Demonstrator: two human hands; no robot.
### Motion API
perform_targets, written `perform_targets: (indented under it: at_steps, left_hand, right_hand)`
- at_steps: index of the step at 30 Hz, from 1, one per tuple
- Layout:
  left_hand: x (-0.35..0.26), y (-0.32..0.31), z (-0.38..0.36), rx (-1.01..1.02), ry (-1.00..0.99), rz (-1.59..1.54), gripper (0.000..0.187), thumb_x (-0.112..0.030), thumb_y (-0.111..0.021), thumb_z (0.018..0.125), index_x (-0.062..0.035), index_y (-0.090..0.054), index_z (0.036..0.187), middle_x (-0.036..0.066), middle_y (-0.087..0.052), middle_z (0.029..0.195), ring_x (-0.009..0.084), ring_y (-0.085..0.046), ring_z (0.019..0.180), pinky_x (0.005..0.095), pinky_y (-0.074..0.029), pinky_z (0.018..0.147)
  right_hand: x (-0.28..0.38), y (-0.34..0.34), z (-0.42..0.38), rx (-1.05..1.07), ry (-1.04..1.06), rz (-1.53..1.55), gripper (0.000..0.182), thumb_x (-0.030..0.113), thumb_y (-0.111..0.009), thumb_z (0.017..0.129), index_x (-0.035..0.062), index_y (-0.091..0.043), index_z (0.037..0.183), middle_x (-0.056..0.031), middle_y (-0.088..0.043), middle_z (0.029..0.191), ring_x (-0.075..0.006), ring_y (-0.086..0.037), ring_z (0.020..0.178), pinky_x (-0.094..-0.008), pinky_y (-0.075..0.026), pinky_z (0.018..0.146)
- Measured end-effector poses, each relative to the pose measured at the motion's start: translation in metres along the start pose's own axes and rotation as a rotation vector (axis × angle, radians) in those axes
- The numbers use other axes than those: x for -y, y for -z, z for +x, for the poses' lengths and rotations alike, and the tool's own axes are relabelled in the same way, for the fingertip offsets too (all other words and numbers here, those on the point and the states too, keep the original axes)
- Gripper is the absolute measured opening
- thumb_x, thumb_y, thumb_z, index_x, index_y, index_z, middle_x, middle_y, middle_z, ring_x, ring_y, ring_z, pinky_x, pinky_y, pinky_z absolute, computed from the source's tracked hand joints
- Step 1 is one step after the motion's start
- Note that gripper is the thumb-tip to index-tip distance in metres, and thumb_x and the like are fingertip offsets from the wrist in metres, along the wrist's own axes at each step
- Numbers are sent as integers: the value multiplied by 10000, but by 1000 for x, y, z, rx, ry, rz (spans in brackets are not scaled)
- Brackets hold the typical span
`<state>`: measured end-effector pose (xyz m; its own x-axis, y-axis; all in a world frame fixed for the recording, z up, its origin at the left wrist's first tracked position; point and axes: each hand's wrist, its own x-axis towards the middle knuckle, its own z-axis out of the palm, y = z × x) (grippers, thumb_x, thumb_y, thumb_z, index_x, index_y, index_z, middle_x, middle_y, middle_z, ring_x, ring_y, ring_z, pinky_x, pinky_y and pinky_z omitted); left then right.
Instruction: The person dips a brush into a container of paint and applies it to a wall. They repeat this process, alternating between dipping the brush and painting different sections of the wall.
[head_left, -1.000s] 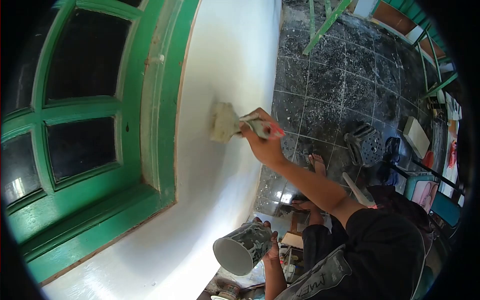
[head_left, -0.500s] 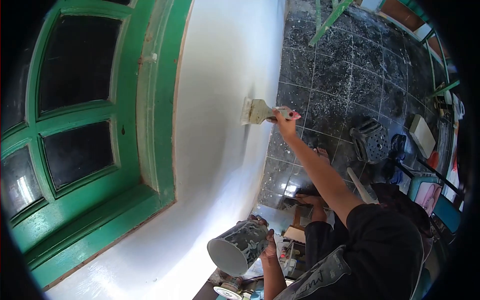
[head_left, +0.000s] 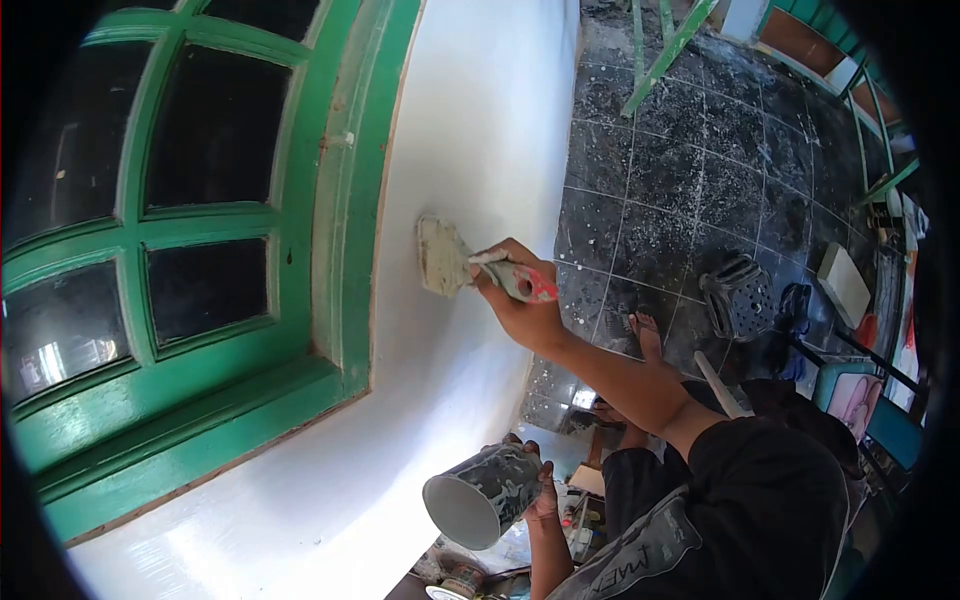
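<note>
The right arm (head_left: 625, 382) reaches out, nearly straight, its right grip (head_left: 522, 308) tightly curled. Lower in view, the left grip (head_left: 541, 492) curves wide, its forearm (head_left: 548, 555) partly showing.

Head-worn view faces forward, down; right hand (head_left: 527, 318), left hand (head_left: 544, 494) near.

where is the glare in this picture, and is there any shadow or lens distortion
In the head view, glare bleaches the lower part of the white wall; in the head view, soft grey shadow lies on it near the brush; also in the head view, the wide lens bows the green window frame and leaves the corners black.
</note>
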<state>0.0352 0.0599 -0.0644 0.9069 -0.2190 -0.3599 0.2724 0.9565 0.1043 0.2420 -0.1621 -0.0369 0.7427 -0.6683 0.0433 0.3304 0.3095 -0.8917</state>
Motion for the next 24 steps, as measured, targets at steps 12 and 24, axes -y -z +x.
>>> perform_targets:
  at_steps: [12,24]
  left_hand:
    - [-1,-17,-12,39,14,-12,459,-295,-593,893,-206,-519,1337,85,-394,1387,394,-396,1246,503,-472,767]
    - [4,-7,-6,15,44,-23,450,-297,-586,914,-210,-499,1346,80,-398,1366,385,-401,1245,511,-495,765]
  right_hand:
    - [-10,7,45,-207,122,-26,109,-18,-688,846,-6,-638,942,-48,-683,788,-77,-636,734,-217,-480,660]
    - [28,7,16,-168,9,239,101,22,-674,895,-18,-601,952,-61,-664,816,-87,-632,740,-230,-503,656]
